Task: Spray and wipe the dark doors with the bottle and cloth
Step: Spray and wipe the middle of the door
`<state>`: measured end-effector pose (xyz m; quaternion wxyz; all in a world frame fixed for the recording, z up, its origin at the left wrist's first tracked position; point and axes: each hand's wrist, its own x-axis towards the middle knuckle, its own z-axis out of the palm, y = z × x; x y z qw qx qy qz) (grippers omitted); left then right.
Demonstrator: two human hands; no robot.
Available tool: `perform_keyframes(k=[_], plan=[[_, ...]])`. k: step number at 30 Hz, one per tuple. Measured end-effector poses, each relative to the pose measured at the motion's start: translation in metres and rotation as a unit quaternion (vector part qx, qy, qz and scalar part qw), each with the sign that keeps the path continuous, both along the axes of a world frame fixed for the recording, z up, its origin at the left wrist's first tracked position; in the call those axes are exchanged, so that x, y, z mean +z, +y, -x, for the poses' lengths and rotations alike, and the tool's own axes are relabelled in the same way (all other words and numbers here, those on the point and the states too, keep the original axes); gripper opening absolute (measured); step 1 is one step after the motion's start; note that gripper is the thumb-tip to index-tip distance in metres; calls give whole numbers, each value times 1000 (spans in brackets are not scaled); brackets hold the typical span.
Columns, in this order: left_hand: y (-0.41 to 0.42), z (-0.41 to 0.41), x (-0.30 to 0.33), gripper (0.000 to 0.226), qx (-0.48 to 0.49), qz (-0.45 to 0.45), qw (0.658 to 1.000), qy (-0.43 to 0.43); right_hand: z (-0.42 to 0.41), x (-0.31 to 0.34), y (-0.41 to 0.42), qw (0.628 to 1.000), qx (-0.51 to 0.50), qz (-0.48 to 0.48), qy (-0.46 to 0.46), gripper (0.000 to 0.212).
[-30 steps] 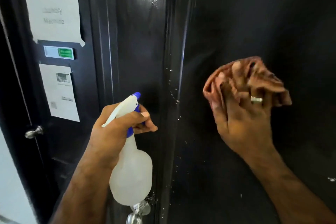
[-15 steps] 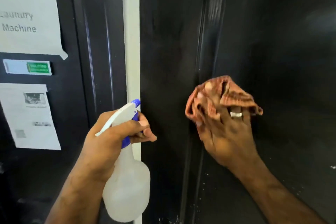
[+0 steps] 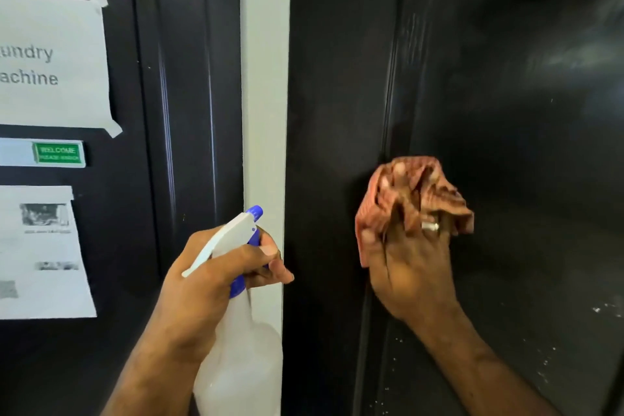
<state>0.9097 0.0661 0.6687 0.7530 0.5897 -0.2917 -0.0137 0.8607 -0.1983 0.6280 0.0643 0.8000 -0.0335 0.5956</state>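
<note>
Head view, nearest first: the left hand rises from the bottom edge with its grip wrapped round the neck of a spray bottle, fingers curled under the blue trigger and the thumb laid across the white sprayer head. The bottle is translucent white, upright, its body low in the frame and its blue nozzle tip pointing up and away toward the white door frame. The bottle sits in front of that white strip, between the two dark surfaces.

To the right, the right hand reaches up with a ring on one finger. Its grip is bunched into a reddish-brown cloth, the fingers curled into the folds, and the crumpled cloth is pressed against the right dark door just beside the vertical moulding of its panel. The hand and cloth are slightly blurred. Small pale droplets or specks dot the door surface low down, below and to the right of the forearm.

Farther off on the left, the left dark door carries a taped paper sign whose visible letters read "undry" and "achine". Beneath it is a small green plate marked "WELCOME", and below that a printed sheet with small grey pictures, too blurred to read.
</note>
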Motion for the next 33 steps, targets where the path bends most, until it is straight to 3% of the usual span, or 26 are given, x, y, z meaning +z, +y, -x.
perform_keyframes(k=[3,5,7,9,11,16,18,21,24,26,28,30,33], plan=[[-2,-4,-2,8,11,4,1000,16,-25,47,30,997,-5,-57,-60,66],[-1,-4,-2,21,29,5,999,22,-33,48,45,997,8,-46,-55,66],[2,-4,-1,34,37,4,999,31,-29,19,44,999,41,18,-4,65],[6,-8,-4,25,46,5,998,34,-17,-17,32,990,55,119,42,66],[12,-11,-7,17,57,17,997,44,-7,-21,18,986,55,155,26,66],[20,-13,-8,16,66,19,997,38,-32,59,35,997,10,8,-76,60],[22,-14,-9,15,64,13,998,27,-47,76,57,996,20,0,-82,60],[25,-14,-9,21,45,17,999,4,-43,39,71,995,54,88,-17,60],[30,-14,-10,11,33,15,999,7,-23,-30,52,987,86,122,68,59],[33,-19,-14,15,27,-2,1000,6,-11,-38,26,989,58,127,42,57],[35,-20,-15,36,32,-9,999,19,-7,-17,8,995,14,96,6,60],[33,-18,-17,41,39,-2,999,29,-17,21,13,999,-4,17,-50,64],[25,-12,-18,12,55,-12,998,19,-46,58,50,991,4,-64,-119,63]])
